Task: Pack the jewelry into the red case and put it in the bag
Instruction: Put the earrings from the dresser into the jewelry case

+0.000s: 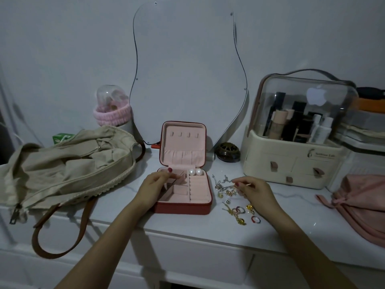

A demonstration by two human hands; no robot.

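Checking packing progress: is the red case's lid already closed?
No, the red case lies open, lid upright, with two pearls inside.

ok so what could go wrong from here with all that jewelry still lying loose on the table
1. The loose rings and charms lie close to the table's front edge, beside the right hand; a sweep of that arm could knock them off.
2. The right hand pinches a thin piece over the tangled chains; lifting it may drag others along.
3. The red case stands open with two pearl earrings inside; the left hand could jolt it.
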